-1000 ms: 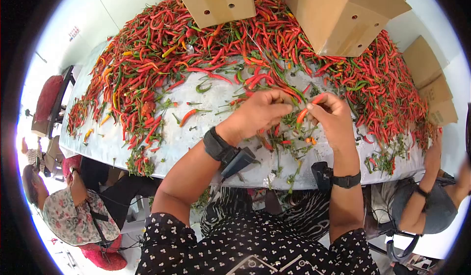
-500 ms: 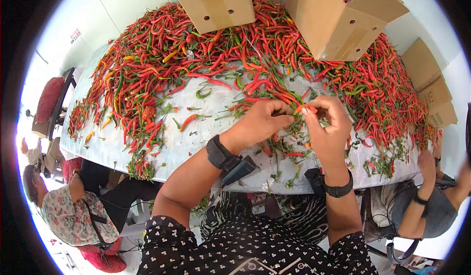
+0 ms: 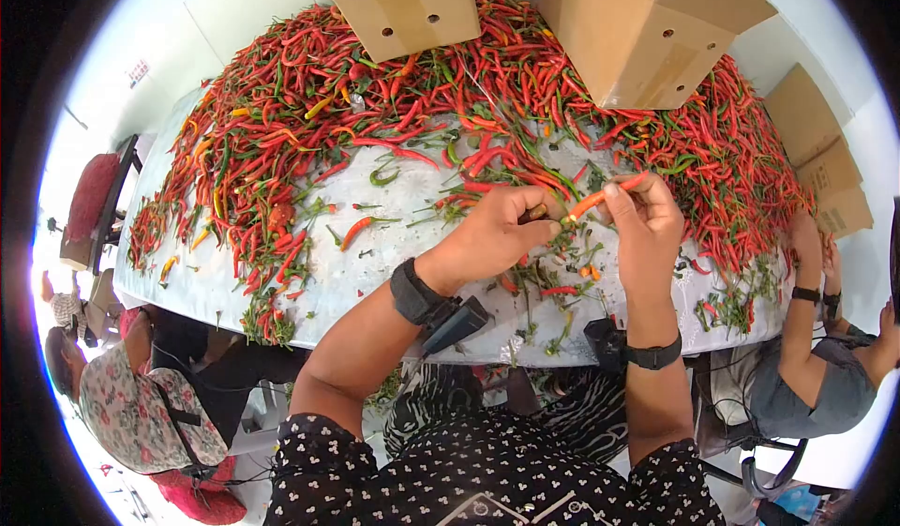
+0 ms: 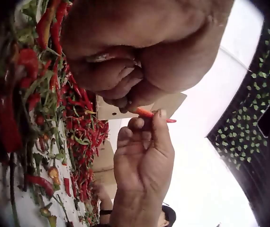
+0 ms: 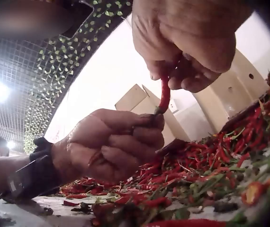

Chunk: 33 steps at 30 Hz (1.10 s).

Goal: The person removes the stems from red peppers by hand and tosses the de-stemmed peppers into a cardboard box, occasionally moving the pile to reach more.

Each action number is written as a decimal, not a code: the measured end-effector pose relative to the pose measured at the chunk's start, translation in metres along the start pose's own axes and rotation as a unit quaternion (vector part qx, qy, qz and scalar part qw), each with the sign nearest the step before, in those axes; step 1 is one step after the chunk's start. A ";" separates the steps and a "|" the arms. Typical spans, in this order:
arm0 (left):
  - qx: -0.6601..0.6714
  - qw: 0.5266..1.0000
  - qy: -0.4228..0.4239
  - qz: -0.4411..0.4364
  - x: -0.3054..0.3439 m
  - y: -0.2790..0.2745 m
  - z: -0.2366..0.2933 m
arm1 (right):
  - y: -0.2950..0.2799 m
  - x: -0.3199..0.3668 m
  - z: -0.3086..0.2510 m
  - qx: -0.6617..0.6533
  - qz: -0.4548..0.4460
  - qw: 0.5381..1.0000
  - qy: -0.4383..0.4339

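A slim red chili pepper (image 3: 589, 206) spans the gap between the two hands, above the table. My right hand (image 3: 649, 235) pinches its red body between thumb and fingers, the tip pointing up and right. At the other end, the fingers of my left hand (image 3: 489, 235) are curled. The right wrist view shows that left hand (image 5: 109, 146) with thumb and forefinger at the green stem (image 5: 158, 112) of the chili. Below the hands lie loose green stems (image 3: 565, 256) and a few chilies.
A large heap of red chilies (image 3: 309, 85) covers the back and both sides of the table (image 3: 375, 282). Two cardboard boxes (image 3: 403, 10) stand over the heap, with more cardboard (image 3: 830, 165) at the right. Other people sit at the left and right table ends.
My right hand has shifted slightly right and turned, so the held chili now slants up to the right. The left hand has moved slightly right and down from a second ago.
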State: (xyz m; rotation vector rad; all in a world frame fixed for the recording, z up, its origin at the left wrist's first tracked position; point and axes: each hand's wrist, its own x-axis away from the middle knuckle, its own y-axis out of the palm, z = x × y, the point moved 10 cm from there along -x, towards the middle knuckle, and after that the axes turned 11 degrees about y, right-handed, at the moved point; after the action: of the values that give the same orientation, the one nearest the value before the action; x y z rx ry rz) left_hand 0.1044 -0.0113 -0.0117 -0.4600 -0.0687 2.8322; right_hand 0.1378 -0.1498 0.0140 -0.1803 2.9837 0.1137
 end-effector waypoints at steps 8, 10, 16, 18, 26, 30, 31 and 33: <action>0.144 0.980 -0.102 0.096 0.003 -0.016 -0.037 | -0.015 -0.010 0.019 -0.167 0.006 0.975 0.146; 0.144 0.980 -0.086 0.112 0.001 -0.019 -0.030 | -0.009 -0.006 0.020 0.009 -0.098 0.978 0.183; 0.086 0.992 -0.058 0.074 -0.001 -0.015 -0.030 | 0.043 0.035 0.034 0.512 -0.313 0.800 0.018; 0.087 0.991 -0.077 0.061 0.001 -0.010 -0.028 | 0.048 0.041 0.042 0.557 -0.306 0.772 -0.011; 0.048 0.996 -0.063 0.042 0.001 -0.011 -0.027 | 0.042 0.019 0.030 0.435 -0.217 0.873 0.029; -0.016 0.997 -0.068 0.024 0.001 -0.009 -0.018 | 0.008 -0.002 0.040 0.170 -0.130 0.958 0.190; -0.017 0.997 -0.067 0.025 0.001 -0.009 -0.018 | 0.009 -0.002 0.040 0.170 -0.131 0.958 0.189; -0.003 0.999 -0.049 0.011 0.000 -0.003 -0.019 | 0.011 0.001 0.043 0.028 -0.123 0.966 0.227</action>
State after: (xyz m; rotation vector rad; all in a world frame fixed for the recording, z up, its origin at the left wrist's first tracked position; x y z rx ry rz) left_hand 0.1112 -0.0082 -0.0296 -0.3251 -0.0910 2.8754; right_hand 0.1419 -0.1352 -0.0281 -0.6507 3.3750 -0.0476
